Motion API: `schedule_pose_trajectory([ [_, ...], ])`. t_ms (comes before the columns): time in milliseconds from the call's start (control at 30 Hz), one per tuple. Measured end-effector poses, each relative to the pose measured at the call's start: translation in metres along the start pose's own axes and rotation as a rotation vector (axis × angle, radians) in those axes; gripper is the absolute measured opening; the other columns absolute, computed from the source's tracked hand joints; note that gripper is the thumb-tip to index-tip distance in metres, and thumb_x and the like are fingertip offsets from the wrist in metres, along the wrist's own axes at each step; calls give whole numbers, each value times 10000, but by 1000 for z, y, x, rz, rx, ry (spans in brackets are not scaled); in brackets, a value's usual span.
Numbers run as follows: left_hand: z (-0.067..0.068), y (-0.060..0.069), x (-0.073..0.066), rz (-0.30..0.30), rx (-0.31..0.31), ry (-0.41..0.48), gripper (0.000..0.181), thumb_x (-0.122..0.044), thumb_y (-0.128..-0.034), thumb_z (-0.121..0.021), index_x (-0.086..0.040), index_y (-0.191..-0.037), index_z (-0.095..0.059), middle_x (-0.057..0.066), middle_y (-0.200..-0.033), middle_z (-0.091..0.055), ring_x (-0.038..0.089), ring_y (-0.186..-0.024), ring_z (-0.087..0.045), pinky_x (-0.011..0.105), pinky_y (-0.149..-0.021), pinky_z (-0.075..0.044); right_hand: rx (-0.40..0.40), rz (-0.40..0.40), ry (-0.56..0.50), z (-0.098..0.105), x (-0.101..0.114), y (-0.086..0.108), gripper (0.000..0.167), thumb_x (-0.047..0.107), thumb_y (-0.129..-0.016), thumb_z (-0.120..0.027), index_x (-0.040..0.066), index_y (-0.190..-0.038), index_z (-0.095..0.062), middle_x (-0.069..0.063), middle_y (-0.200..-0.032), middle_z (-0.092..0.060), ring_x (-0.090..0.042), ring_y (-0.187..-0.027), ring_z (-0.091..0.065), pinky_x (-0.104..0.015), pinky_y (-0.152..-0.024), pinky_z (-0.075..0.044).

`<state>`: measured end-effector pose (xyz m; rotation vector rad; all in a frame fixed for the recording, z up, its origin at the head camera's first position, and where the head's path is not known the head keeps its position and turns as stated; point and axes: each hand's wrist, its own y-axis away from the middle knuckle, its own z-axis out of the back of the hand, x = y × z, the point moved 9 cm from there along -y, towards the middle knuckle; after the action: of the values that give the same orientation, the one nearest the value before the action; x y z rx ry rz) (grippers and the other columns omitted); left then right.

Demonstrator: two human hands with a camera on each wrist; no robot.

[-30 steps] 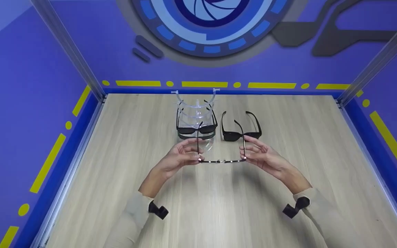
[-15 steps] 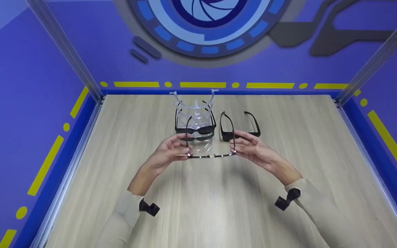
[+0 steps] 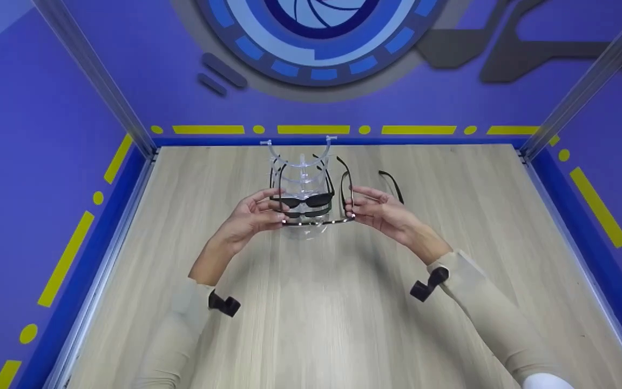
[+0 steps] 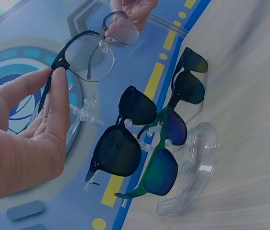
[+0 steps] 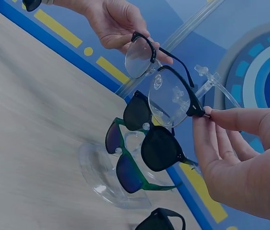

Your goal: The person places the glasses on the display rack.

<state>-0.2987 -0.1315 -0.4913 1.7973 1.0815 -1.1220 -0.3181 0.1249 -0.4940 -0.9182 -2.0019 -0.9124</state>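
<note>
My left hand and right hand hold clear-lensed browline eyeglasses, each pinching one side near the hinge between thumb and fingers. The temples are unfolded and point away from me. Behind the eyeglasses stands a transparent eyewear display stand with several stacked arms. In the wrist views the eyeglasses are above the black sunglasses on the stand, apart from them. Just below those, green-framed sunglasses sit on a lower arm. The right hand partly hides another pair of black sunglasses on the table.
A wood-grain table carries everything. Blue printed panels with yellow marks enclose its back and sides, with metal posts at the back corners. The stand is near the table's back edge, left of the loose black sunglasses.
Both hands have moved forward and left with the eyeglasses, from in front of the gap between stand and loose sunglasses to the stand itself. The right hand now covers much of the loose sunglasses.
</note>
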Motion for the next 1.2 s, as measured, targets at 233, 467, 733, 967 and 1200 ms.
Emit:
schedule_pose_trajectory([
  [233,15,-6,-4,16,-49,-3,645,106,-901,-682,-7,-1492,-451,2,-1002,-757,136,-892,-746,267,-801,-634,-34,-23,16,-5,6,-16,670,-126,-971,-531,-2,-1580,-283,-39,-1069,-760,-155,-1003,-733,-283,-929,-604],
  [467,25,-12,-10,3,-70,18,628,113,-911,-665,-3,-1491,-454,35,-1015,-738,155,-907,-747,270,-812,-634,-64,-21,-2,-8,10,-30,639,-138,-979,-500,10,-1571,-309,-47,-1067,-754,-139,-973,-733,-296,-974,-589],
  [733,32,-22,-19,-9,-104,26,619,111,-929,-643,12,-1505,-440,37,-1046,-761,137,-920,-749,252,-806,-629,-96,12,-46,-10,18,-39,625,-121,-981,-534,-4,-1562,-334,-64,-1027,-747,-168,-978,-722,-256,-906,-597],
  [967,40,-31,-21,-1,-123,12,640,76,-932,-666,-8,-1521,-431,40,-1100,-758,129,-940,-745,261,-852,-622,-136,40,-37,-7,20,-49,599,-116,-974,-552,25,-1537,-402,-51,-1057,-736,-167,-1007,-707,-259,-874,-585],
  [1200,49,-40,-19,0,-166,45,634,80,-935,-660,-7,-1521,-435,37,-1096,-771,135,-962,-743,255,-851,-621,-121,80,-70,-5,16,-59,615,-163,-958,-517,14,-1535,-401,-76,-1183,-681,-205,-1135,-632,-259,-934,-560],
])
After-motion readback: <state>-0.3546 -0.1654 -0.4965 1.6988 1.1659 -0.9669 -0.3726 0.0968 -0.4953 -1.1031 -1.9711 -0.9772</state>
